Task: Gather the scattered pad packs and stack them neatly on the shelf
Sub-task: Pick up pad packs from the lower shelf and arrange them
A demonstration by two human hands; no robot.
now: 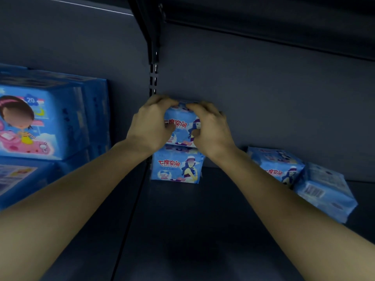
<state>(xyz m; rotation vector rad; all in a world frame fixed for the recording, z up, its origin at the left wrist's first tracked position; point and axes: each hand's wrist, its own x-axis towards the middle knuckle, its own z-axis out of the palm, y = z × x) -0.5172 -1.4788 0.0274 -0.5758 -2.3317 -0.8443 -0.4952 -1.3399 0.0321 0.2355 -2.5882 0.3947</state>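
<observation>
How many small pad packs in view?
4: held pack in left hand and right hand, atop lower pack; leaning pack and barcode pack at right. More may hide behind.

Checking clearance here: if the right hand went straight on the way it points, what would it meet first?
The right hand grips the top pack; straight on, it would likely meet the grey back panel just behind, though depth is unclear.

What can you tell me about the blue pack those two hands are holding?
The top pack is a soft-looking light blue plastic packet with red writing and a cartoon figure on its front. It sits upright on a matching lower pack, near the back of the shelf. The left hand and right hand grip its sides, fingers curled over its top.
</observation>
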